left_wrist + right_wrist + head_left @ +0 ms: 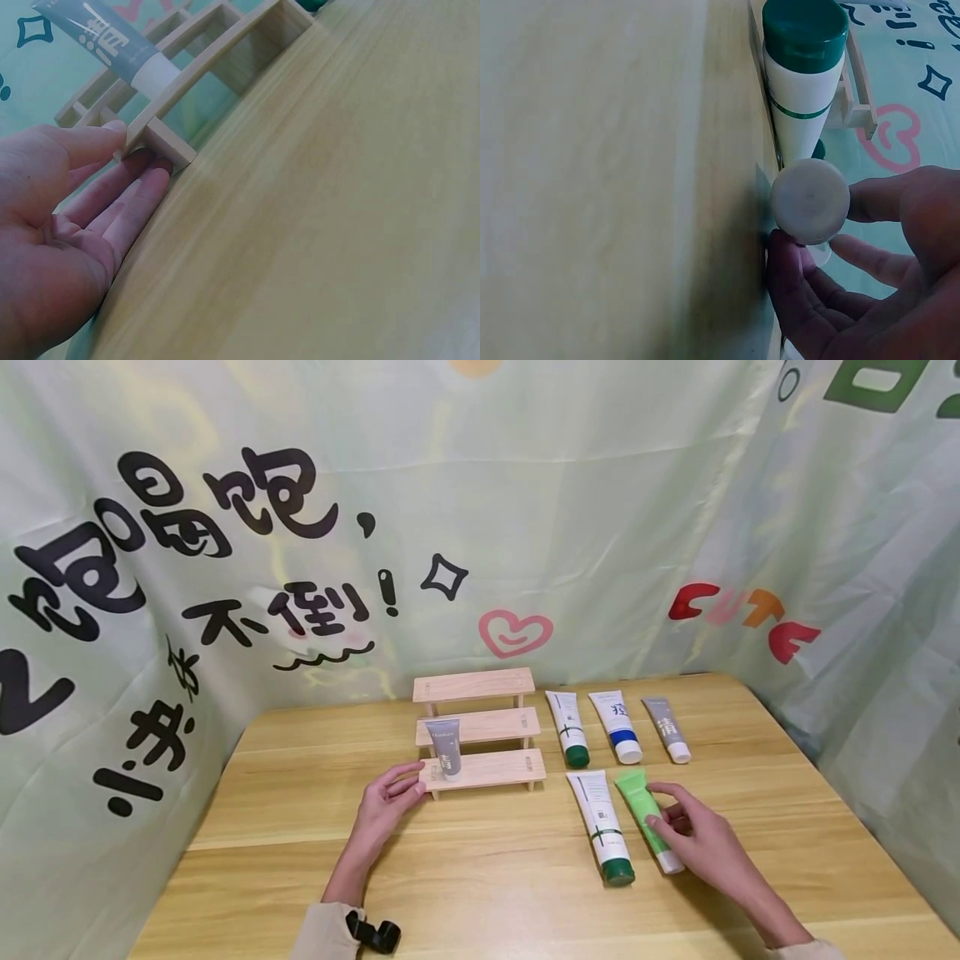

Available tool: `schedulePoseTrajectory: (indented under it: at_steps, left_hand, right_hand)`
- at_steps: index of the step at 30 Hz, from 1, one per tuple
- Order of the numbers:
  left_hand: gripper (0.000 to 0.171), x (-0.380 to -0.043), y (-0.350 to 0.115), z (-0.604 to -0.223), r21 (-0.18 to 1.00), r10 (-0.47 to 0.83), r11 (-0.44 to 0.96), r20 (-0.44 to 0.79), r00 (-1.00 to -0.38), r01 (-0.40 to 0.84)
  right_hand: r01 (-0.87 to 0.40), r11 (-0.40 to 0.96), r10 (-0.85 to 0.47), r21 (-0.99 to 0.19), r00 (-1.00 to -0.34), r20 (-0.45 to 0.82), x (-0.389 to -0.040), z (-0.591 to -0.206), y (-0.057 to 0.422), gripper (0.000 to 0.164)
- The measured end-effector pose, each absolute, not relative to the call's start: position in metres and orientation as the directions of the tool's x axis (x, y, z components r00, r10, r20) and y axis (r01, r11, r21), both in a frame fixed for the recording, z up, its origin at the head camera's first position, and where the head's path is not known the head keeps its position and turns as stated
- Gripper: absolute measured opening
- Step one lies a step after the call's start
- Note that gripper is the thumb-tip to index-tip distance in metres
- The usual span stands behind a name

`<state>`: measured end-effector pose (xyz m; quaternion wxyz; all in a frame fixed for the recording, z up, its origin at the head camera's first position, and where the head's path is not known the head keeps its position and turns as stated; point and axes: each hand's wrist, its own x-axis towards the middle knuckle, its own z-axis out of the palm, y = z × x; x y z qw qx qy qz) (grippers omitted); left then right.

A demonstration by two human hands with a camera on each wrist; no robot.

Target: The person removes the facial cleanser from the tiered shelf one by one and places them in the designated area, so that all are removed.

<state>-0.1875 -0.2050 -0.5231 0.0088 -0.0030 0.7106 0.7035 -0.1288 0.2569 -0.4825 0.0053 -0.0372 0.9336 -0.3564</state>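
A three-step wooden display stand (498, 768) is on the table, and my left hand (384, 806) grips the left end of its lowest step. In the left wrist view, the thumb lies against the step's end while the fingers (124, 202) reach beneath it. A grey squeeze tube (447, 750) stands cap down on that step, leaning back a little. My right hand (701, 839) holds a light green squeeze tube (641, 806) between thumb and fingers; its white cap (810, 201) faces the right wrist camera. Left of it lies a large white tube with a green cap (598, 818).
Behind the right hand lie a smaller white tube with a green cap (567, 727), a white tube with a blue band (615, 725) and another grey tube (666, 728). A printed cloth (600, 527) hangs around the wooden table (300, 777) at the back and sides.
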Motion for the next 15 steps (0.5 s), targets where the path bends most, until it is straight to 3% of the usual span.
schedulePoseTrajectory:
  at_steps: [15]
  left_hand:
    - [0.036, -0.187, -0.206, -0.522, 1.0, 0.015, 0.014, -0.013, -1.0, -0.013]
  right_hand:
    - [-0.046, 0.775, -0.093, -0.63, -0.995, -0.041, -0.141, -0.48, 0.26, 0.04]
